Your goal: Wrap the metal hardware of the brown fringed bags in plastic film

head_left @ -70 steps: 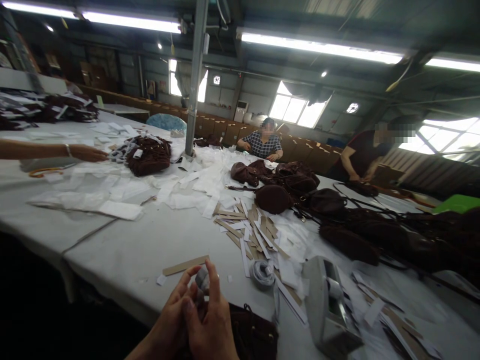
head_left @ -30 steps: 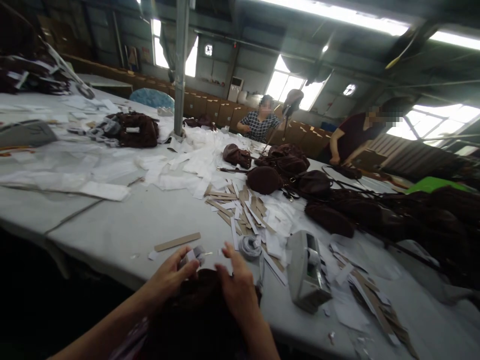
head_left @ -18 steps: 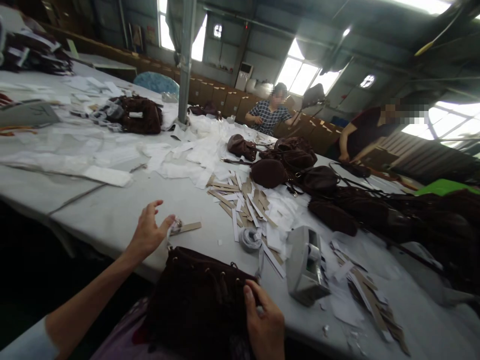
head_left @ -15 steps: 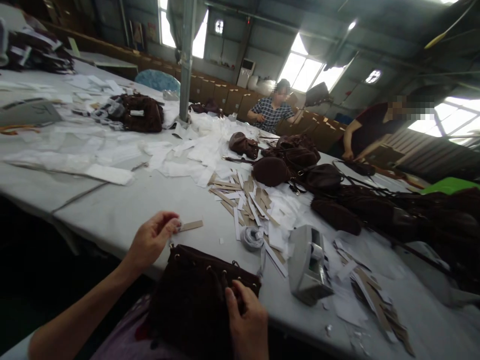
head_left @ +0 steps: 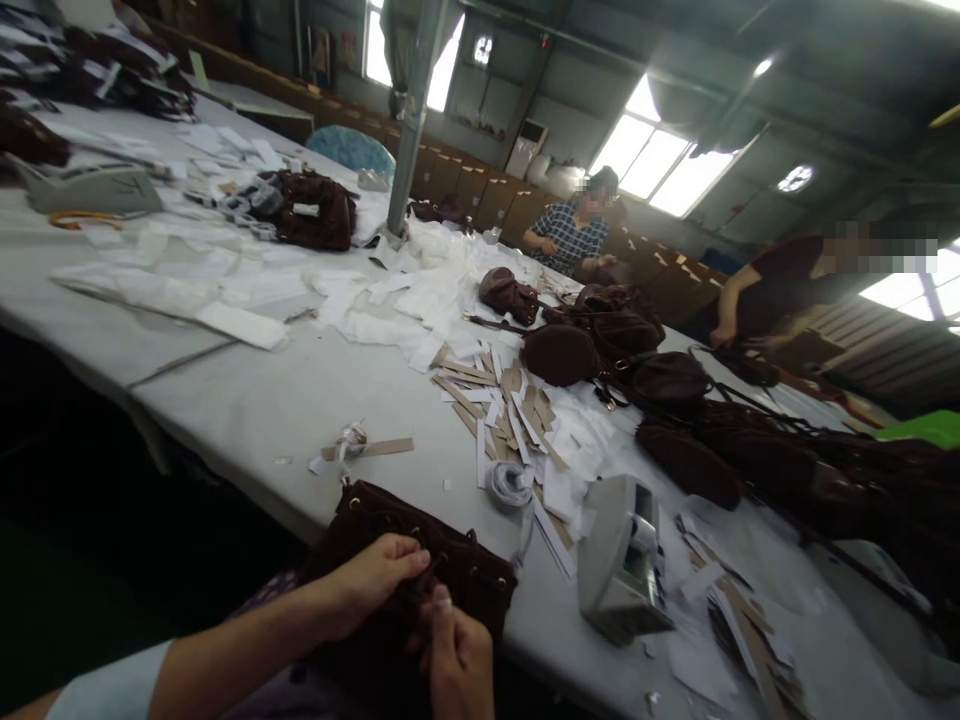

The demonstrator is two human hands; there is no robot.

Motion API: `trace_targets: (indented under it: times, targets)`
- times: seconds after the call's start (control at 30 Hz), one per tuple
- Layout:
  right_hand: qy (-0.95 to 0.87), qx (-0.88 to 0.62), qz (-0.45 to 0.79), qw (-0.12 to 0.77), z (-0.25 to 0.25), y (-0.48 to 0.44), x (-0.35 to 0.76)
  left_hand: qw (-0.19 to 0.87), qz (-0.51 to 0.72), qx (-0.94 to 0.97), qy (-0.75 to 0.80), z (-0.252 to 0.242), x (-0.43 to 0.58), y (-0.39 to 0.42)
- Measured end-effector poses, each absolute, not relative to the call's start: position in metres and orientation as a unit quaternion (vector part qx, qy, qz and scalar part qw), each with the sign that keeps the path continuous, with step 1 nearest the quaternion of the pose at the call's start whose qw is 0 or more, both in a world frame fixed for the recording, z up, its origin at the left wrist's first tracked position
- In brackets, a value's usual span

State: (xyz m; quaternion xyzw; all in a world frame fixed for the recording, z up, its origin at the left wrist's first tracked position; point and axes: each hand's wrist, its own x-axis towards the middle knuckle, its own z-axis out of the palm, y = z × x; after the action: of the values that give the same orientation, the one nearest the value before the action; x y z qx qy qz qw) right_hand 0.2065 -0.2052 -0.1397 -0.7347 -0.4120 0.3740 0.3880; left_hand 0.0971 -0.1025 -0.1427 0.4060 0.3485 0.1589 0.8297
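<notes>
A dark brown drawstring bag (head_left: 465, 570) lies at the near edge of the white table (head_left: 247, 400), partly over my lap. My left hand (head_left: 371, 580) rests on the bag's top with its fingers curled and pinching at the drawstring area. Just below it my right hand (head_left: 457, 660) is also closed, fingertips meeting the left hand's on the bag. What exactly the fingers pinch is hidden. A small crumpled bit of white paper (head_left: 349, 440) and a cardboard strip (head_left: 375, 447) lie on the table just beyond the bag.
A grey tape dispenser (head_left: 622, 560) stands right of the bag, next to a tape roll (head_left: 508, 483) and scattered cardboard and paper strips (head_left: 510, 410). Several brown bags (head_left: 675, 400) pile to the right. Two people (head_left: 570, 235) work across the table. A metal post (head_left: 411, 120) rises mid-table.
My left hand let go of the crumpled paper bit beside the cardboard strip and came back onto the bag. Both hands now meet on the bag's top. The view tilted down.
</notes>
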Motion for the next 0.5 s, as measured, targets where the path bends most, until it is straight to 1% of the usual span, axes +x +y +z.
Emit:
trace_targets:
  times: [0.07,0.1,0.2,0.27,0.4,0.5]
  targets:
    - [-0.39,-0.767,0.329,0.389,-0.14,-0.196,0.213,0.831,0.159,0.407,0.344,-0.148,0.1,-0.104]
    - [-0.406,-0.779,0.3,0.371,-0.14,-0.191,0.216,0.827,0.158,0.419,0.341,-0.152,0.101,-0.104]
    - [-0.487,-0.804,0.193,0.281,-0.145,-0.175,0.22,0.803,0.153,0.469,0.335,-0.161,0.101,-0.104]
    - [-0.505,-0.816,0.138,0.246,-0.152,-0.168,0.219,0.794,0.139,0.493,0.327,-0.164,0.098,-0.102]
    - [-0.486,-0.836,0.083,0.24,-0.166,-0.165,0.218,0.813,0.093,0.505,0.276,-0.161,0.088,-0.098]
    - [-0.46,-0.85,0.076,0.246,-0.169,-0.164,0.219,0.849,0.079,0.477,0.213,-0.16,0.082,-0.1]
